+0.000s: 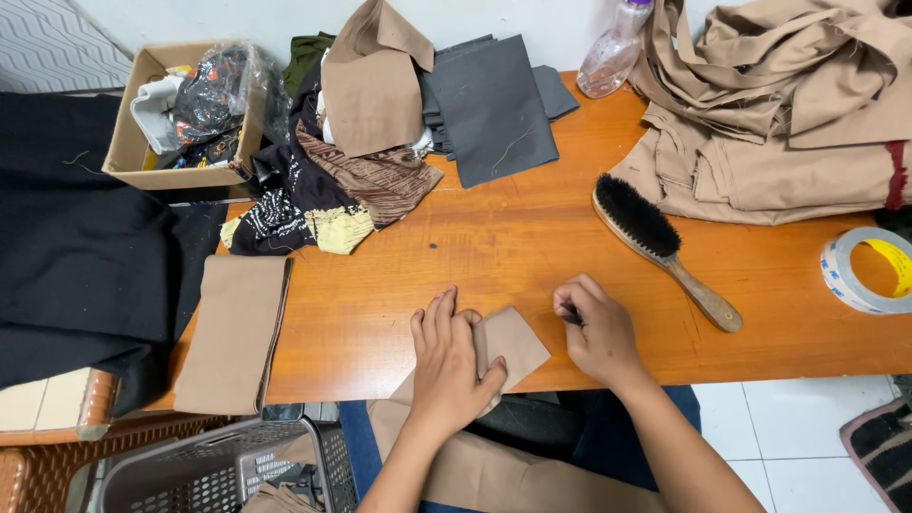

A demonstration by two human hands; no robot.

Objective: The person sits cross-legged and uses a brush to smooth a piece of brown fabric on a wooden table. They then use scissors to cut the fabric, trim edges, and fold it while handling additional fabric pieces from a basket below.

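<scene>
My left hand [448, 366] lies flat, fingers together, pressing a tan fabric piece [513, 344] onto the front edge of the orange wooden table [494, 237]. The fabric runs off the edge down toward my lap. My right hand [596, 328] is closed around a small dark object, only its tip visible, just right of the fabric's corner.
A wooden brush [655, 247] with black bristles lies right of my hands. A tape roll [869, 271] sits at the far right. Tan cloth is heaped at the back right [779, 104]; grey, brown and patterned fabric at the back. A folded tan piece [233, 332], cardboard box [185, 114], basket [228, 465].
</scene>
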